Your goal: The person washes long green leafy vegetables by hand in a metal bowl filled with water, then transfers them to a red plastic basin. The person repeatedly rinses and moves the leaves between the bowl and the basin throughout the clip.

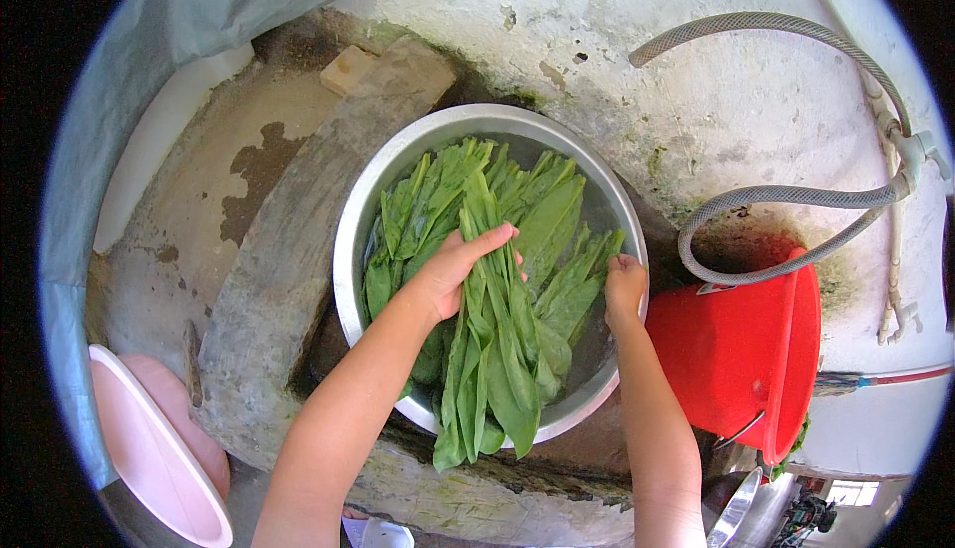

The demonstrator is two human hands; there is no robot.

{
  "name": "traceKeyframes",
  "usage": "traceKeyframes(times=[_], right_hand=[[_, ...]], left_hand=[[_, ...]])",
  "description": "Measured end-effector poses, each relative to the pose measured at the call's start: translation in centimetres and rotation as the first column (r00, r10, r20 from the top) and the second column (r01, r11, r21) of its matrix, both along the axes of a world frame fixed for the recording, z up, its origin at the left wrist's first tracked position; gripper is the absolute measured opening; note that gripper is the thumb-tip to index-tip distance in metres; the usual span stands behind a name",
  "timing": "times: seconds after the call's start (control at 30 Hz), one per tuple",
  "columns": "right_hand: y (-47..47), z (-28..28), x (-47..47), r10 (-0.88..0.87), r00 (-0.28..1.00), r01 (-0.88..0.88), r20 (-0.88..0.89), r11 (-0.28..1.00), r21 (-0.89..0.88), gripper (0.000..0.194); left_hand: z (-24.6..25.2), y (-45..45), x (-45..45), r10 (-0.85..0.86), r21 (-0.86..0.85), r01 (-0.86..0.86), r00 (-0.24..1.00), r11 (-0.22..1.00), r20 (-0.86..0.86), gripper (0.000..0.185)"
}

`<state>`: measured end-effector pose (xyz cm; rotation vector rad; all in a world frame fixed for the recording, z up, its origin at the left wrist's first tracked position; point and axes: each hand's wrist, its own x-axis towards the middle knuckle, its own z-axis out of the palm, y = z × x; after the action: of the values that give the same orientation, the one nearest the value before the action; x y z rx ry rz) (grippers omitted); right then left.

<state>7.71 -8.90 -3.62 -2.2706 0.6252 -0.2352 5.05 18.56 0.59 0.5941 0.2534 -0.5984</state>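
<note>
A wide round metal basin (489, 112) holds water and many long green leafy vegetables (548, 220). My left hand (466, 261) is closed around a bunch of long green leaves (496, 339), whose lower ends hang over the near rim of the basin. At the right inner side of the basin, my right hand (625, 287) grips the end of some leaves (578, 287) that lie partly in the water.
To the right, a red plastic bucket (727, 354) lies tilted under a looped grey hose (776, 194) by the wall. A concrete ledge (276, 250) runs left of the basin. A pink plastic basin (160, 458) leans at lower left. A brick (349, 70) sits at upper left.
</note>
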Motion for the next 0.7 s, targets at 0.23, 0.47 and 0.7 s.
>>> traceKeyframes(times=[0.23, 0.47, 0.7], right_hand=[[-1.0, -1.4, 1.8, 0.004, 0.983, 0.012, -0.184, 0.996, 0.084, 0.027], [-0.9, 0.0, 2.0, 0.120, 0.973, -0.015, -0.198, 0.887, 0.462, 0.023], [-0.4, -3.5, -0.8, 0.125, 0.928, 0.036, -0.351, 0.908, 0.418, 0.037]], left_hand=[[0.0, -0.2, 0.0, 0.019, 0.032, -0.018, 0.999, 0.999, -0.041, 0.030], [-0.4, -0.4, 0.1, 0.031, 0.007, -0.031, 0.999, 1.000, -0.019, 0.028], [-0.4, -0.4, 0.2, 0.007, 0.013, -0.007, 1.000, 1.000, -0.017, 0.035]])
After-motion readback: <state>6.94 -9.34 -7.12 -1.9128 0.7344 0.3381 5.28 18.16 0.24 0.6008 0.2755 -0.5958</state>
